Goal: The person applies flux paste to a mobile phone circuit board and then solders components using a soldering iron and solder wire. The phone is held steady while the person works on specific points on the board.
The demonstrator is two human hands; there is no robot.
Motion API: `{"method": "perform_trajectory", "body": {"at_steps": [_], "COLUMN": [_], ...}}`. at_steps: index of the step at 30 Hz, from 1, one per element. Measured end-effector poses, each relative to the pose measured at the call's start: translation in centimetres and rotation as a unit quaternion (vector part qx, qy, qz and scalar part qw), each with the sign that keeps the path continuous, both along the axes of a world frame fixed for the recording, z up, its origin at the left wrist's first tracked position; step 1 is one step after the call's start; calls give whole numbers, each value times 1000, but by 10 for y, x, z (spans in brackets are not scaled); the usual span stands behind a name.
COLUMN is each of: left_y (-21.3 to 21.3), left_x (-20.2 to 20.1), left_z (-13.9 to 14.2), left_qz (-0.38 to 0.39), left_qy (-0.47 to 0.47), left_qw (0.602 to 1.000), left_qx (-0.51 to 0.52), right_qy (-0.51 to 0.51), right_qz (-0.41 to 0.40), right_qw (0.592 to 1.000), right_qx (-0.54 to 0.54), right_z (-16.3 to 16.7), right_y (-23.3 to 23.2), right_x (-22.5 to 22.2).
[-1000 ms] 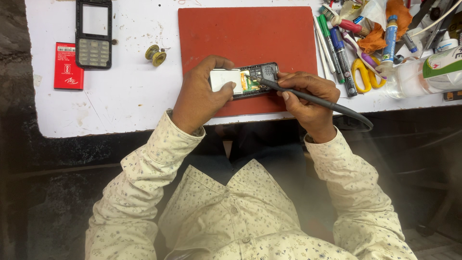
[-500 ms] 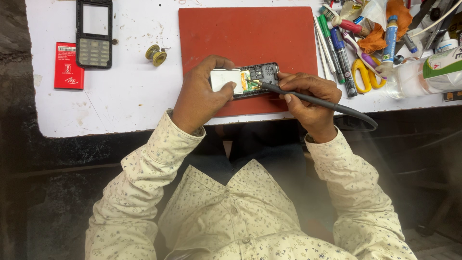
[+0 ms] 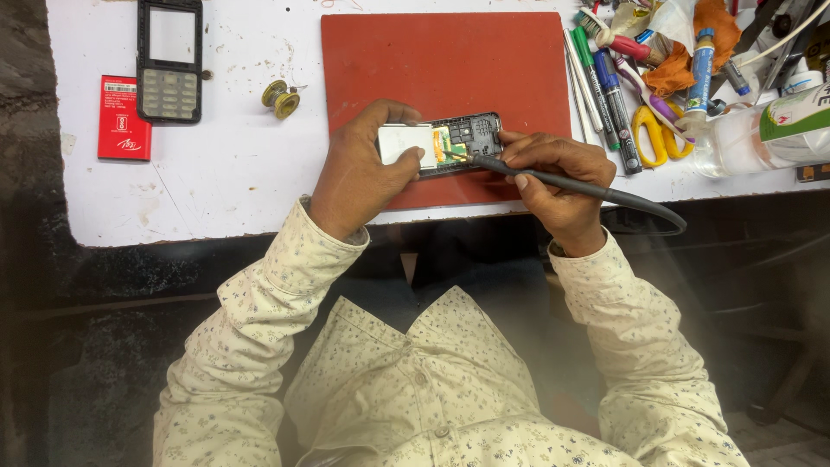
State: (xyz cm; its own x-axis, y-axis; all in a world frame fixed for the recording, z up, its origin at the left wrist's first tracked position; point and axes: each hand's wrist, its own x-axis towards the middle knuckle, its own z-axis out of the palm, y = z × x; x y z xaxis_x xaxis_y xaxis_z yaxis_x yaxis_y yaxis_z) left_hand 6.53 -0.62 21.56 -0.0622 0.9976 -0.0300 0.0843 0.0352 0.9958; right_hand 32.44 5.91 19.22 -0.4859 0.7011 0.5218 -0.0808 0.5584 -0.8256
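1. The left hand (image 3: 359,177) is curled over an opened phone body (image 3: 445,143), thumb and fingers clamping its white panel end so it lies flat on the red mat (image 3: 445,65).
2. The right hand (image 3: 553,177) pinches a dark soldering iron (image 3: 519,171) like a pen; its tip rests on the exposed green board near the middle of the phone body, just beside the left thumb.
3. As far as one can judge, the phone is already stripped: its front frame with keypad (image 3: 170,60) lies well apart, beyond and to the left of the left hand, and a red battery (image 3: 124,118) lies further left again. The board work looks to be under way, and nothing has been put back together.
4. A small roll of solder wire (image 3: 281,98) sits on the white counter (image 3: 233,190) near the left hand, off the mat's left edge.
5. Beyond the right hand, along the mat's right edge, lie pens and markers (image 3: 605,86), yellow-handled scissors (image 3: 655,134), an orange cloth (image 3: 692,43) and a clear plastic bottle (image 3: 761,130), crowded together.
6. The iron's cord (image 3: 640,207) trails right over the counter's near edge; it looks free, though the clutter lies close to the right wrist's path. Nothing lies between the two hands but the phone body.
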Motion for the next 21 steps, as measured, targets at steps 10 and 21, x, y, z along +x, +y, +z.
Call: {"method": "perform_trajectory", "body": {"at_steps": [10,21], "left_y": [0,0], "left_x": [0,0], "left_z": [-2,-3], "left_qz": [3,-2], "left_qy": [12,16], "left_qw": [1000,1000], "left_qx": [15,14], "right_qy": [10,11], "right_qz": [17,18], "right_qw": [1000,1000], "right_qx": [-15,-13], "right_z": [-1,-2], "right_y": [0,0], "right_x": [1,1]}}
